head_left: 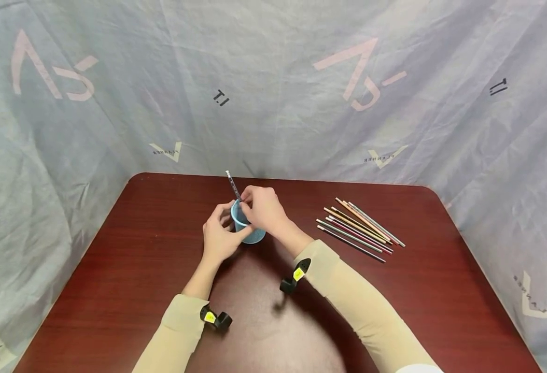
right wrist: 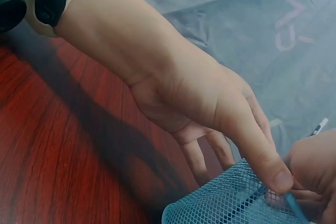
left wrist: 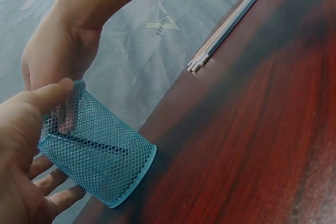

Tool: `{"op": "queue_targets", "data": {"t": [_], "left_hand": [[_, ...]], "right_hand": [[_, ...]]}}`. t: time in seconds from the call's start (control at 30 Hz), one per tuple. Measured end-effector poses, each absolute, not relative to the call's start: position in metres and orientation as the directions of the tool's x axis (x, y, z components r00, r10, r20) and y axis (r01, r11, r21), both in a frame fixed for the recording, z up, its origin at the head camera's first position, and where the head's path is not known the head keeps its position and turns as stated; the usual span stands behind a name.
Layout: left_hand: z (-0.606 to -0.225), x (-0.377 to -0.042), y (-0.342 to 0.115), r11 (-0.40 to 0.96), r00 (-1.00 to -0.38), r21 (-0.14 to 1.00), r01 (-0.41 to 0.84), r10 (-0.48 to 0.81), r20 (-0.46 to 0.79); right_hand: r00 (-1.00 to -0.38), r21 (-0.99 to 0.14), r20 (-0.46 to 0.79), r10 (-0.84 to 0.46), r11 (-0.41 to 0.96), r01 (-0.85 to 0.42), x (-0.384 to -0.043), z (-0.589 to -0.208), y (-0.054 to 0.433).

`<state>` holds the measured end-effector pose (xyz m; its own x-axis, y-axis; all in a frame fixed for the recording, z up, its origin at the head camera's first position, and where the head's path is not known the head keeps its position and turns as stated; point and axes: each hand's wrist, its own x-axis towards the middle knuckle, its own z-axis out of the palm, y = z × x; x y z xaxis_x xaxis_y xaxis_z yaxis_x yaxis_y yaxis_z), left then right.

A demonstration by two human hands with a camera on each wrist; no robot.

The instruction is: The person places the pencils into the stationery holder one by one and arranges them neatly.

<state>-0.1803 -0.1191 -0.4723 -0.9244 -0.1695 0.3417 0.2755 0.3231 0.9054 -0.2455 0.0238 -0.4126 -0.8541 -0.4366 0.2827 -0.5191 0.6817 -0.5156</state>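
Tan sleeves point(head_left: 176, 329) reach over the tabletop point(head_left: 114, 290). Toward its far edge, the left hand point(head_left: 219, 236) curls round a blue mesh cup point(head_left: 255, 237); at the rim, the right hand point(head_left: 265, 208) pinches a pencil point(head_left: 233, 184) slanting inside. Loose pencils point(head_left: 358, 231) lie nearer the right edge.

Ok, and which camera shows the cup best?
The left wrist view: the cup looks large there, seen from the side down to its base. The head view shows it small, partly covered by the left hand and right hand; the right wrist view cuts it off at the bottom edge.
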Motion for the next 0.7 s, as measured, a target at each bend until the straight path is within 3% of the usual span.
{"op": "queue_targets", "data": {"t": [0.4, 0.7], "left_hand": [[-0.4779, -0.1818, -0.1159, 0.304, -0.925, 0.911, 0.279, -0.168, 0.340], [-0.4802, -0.1801, -0.1183, 0.262, -0.922, 0.928, 0.265, -0.213, 0.324]], "right_hand": [[-0.888, -0.508, 0.189, -0.419, 0.732, -0.453, -0.2460, -0.4092, 0.0237], [-0.873, -0.511, 0.208, -0.441, 0.712, -0.482, -0.2487, -0.4091, 0.0240]]}}
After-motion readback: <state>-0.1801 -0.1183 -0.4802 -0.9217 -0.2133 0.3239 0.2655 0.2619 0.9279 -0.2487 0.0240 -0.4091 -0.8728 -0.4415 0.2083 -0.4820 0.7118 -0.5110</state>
